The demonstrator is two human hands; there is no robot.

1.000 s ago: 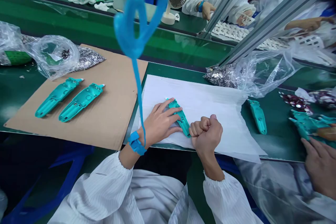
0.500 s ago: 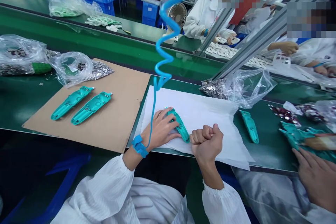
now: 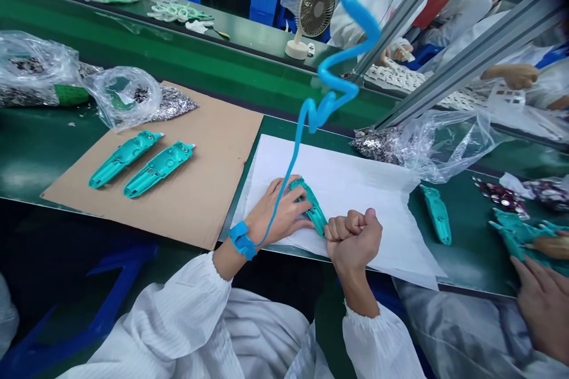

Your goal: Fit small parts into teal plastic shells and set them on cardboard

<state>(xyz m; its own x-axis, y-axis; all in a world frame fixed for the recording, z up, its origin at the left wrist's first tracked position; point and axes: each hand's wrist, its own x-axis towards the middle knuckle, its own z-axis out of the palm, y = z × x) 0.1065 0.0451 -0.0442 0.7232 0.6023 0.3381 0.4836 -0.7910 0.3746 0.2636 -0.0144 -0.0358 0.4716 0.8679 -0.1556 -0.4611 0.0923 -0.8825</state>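
A teal plastic housing half (image 3: 316, 214) lies slantwise on a sheet of white paper (image 3: 355, 180). My left hand (image 3: 280, 210), a blue wrist strap with a coiled cord around its wrist, is closed over the upper part of the housing and presses it to the paper. At the housing's lower end, my right hand (image 3: 355, 240) is curled into a fist with the thumb on top, its knuckles against or just beside the plastic. Whatever that fist holds, if anything, is hidden. Two more teal housing halves (image 3: 160, 170) rest on brown cardboard (image 3: 208, 189) to the left.
Bags of small metal parts (image 3: 175, 102) lie beyond the cardboard, and another bag (image 3: 377, 145) lies behind the paper. To the right are a single teal housing (image 3: 436, 215) and a co-worker's hand (image 3: 540, 302) near teal pieces. The blue coiled cord (image 3: 338, 65) hangs across the view.
The camera view has shifted, so the table appears slightly higher on the left and the fan further right. Both hands keep nearly the same pose at the housing.
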